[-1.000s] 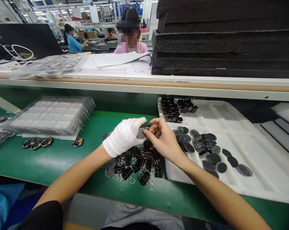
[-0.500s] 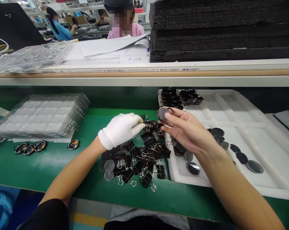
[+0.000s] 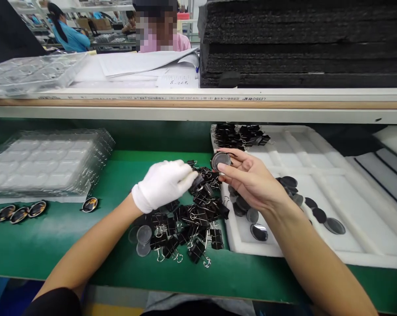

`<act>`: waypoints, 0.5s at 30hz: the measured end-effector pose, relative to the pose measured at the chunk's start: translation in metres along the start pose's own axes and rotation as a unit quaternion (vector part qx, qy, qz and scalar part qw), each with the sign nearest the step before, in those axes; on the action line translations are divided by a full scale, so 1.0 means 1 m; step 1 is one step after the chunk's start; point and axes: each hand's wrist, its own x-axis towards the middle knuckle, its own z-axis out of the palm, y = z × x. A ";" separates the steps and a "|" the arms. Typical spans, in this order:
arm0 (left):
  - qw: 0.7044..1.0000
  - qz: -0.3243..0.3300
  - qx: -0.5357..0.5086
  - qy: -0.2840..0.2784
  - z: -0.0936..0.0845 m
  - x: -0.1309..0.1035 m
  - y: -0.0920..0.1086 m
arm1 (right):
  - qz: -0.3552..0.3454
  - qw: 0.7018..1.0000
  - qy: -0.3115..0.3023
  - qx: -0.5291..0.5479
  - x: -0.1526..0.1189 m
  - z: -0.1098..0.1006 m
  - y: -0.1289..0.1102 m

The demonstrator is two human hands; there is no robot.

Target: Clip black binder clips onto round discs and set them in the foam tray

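My left hand, in a white glove, pinches a small black binder clip above the clip pile. Bare and palm toward me, my right hand grips a round lens piece between thumb and fingers, just right of the glove. Below both hands, black binder clips with silver handles lie heaped on the green table. Several clear round discs rest at the heap's left edge. Under my right forearm, the white tray holds dark round lenses and more clips.
Stacked clear plastic trays stand at the left, with tortoiseshell round pieces in front. A shelf edge crosses above the hands, bearing papers and black foam. A person in pink is beyond it.
My left hand has moved slightly down and now has a dark clip at its fingertips. The round piece in my right hand has turned to face me more. The whole view has shifted a little.
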 end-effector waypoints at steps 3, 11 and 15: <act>0.981 -0.104 -0.136 0.093 -0.009 -0.001 0.000 | 0.031 0.999 -0.041 0.002 -0.003 0.001 0.000; 0.958 -0.116 -0.263 -0.009 -0.014 -0.005 0.003 | 0.027 0.989 -0.147 -0.009 -0.012 0.008 0.007; 0.959 -0.059 -0.246 -0.126 -0.023 -0.007 0.002 | 0.039 0.980 -0.185 -0.068 -0.015 0.004 0.004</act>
